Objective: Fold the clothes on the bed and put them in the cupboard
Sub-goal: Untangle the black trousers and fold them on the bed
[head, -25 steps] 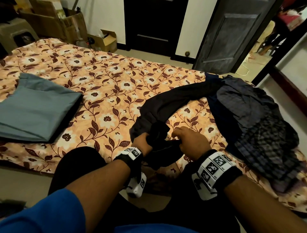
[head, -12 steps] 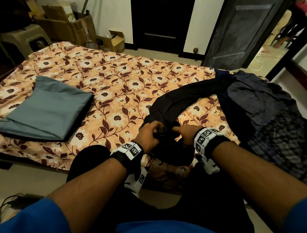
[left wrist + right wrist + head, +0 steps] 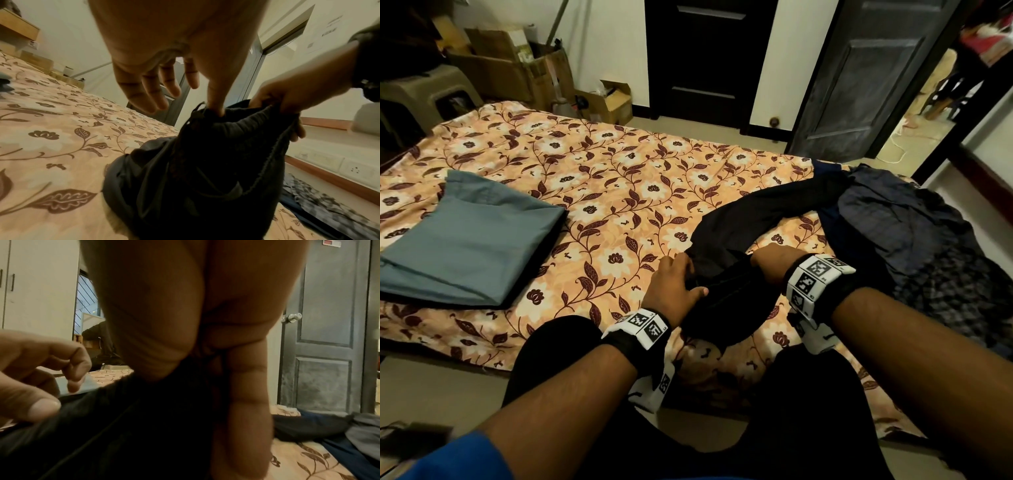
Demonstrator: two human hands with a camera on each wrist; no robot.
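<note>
Gripping the black garment [image 3: 726,284] near the bed [image 3: 619,192] edge, right hand [image 3: 774,263] clutching and left hand [image 3: 674,287] thumb-hooked, fingers loose, the person has folded only the grey garment [image 3: 469,246], leaving the pile [image 3: 914,240] right of it unfolded.

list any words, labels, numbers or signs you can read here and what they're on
No text can be read in any view.
Wrist bands on the left hand and right hand: black-and-white square marker patterns only, no letters or numbers.
Red label at the top of the grey door: too blurred to read.
Papers on the wall in the left wrist view: too small and blurred to read.
</note>
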